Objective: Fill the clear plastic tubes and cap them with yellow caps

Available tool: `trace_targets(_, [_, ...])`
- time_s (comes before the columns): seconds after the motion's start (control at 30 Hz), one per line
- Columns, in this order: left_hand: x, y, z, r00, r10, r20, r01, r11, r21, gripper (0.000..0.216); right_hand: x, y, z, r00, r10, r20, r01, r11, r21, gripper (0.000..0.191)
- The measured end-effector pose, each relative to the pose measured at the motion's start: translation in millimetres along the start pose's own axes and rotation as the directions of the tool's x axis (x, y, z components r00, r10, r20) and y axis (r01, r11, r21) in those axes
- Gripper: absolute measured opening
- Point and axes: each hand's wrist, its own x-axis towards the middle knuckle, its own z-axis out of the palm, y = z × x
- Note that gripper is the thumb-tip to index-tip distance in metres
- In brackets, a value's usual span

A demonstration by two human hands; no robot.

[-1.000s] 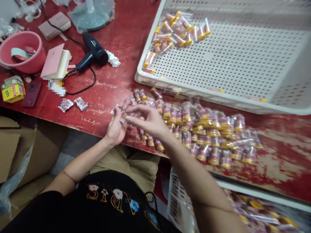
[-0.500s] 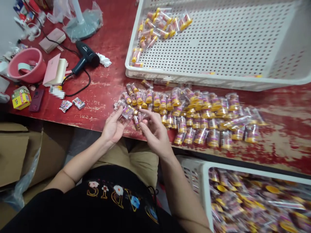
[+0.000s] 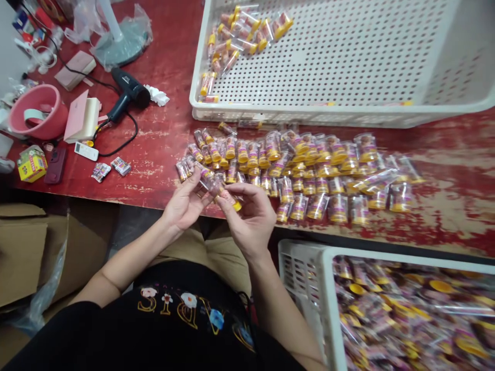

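Note:
My left hand, palm partly turned up, pinches a small clear tube with a purple-and-yellow print between thumb and fingers. Close beside it, my right hand grips a pinkish piece with a yellow end cap between thumb and forefinger. The two pieces meet or nearly meet; I cannot tell whether they are joined. Just beyond my fingers lie many clear printed tubes with yellow caps, spread in rows along the red table.
A white perforated tray at the back holds several capped tubes at its left. Below the table edge on the right, a white crate is full of similar tubes. On the left are a hair dryer, a pink bowl and a phone.
The pinkish piece's yellow cap now shows at my right fingertips. My right hand has turned and sits closer to the tube in my left hand. The view has shifted slightly.

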Motion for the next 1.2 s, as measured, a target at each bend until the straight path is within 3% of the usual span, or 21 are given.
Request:
trace_targets(0.17, [1,-2,0,0.999,0.029,-0.02,-0.029,0.999,0.022,0.01,0,-10,-6,0.969,-0.227,-0.093,0.216,0.969,-0.116,0.034])
trace_targets(0.3, [1,-2,1,1.0,0.005,-0.006,-0.004,0.999,0.038,0.011,0,-10,-7,0.973,-0.219,-0.077,0.211,0.972,-0.098,0.031])
trace_targets(0.47, [-1,-4,1,1.0,-0.015,0.026,0.013,0.998,0.059,0.009,-1,-11,-11,0.956,-0.29,-0.035,0.277,0.94,-0.199,0.033])
trace_targets(0.63, [-1,-4,-2,0.998,-0.022,0.054,0.017,0.997,0.077,0.01,0,-14,-14,0.962,-0.272,-0.018,0.267,0.952,-0.15,0.031])
trace_targets(0.9, [-6,-6,-5,0.991,-0.042,0.13,0.024,0.99,0.137,0.02,0,-8,-11,0.928,-0.372,-0.001,0.346,0.865,-0.363,0.035])
trace_targets(0.97, [-8,-8,-4,0.988,-0.005,0.154,-0.018,0.988,0.15,0.024,-3,-8,-10,0.942,-0.336,-0.012,0.315,0.895,-0.317,0.037])
trace_targets(1.13, [-11,-8,-3,0.98,0.105,0.169,-0.138,0.971,0.197,0.034,-9,-10,-13,0.976,-0.127,0.177,0.148,0.983,-0.106,0.047])
trace_targets(1.2, [-13,-8,-3,0.974,0.158,0.164,-0.194,0.954,0.229,0.043,-9,-11,-13,0.985,-0.105,0.14,0.117,0.99,-0.084,0.046])
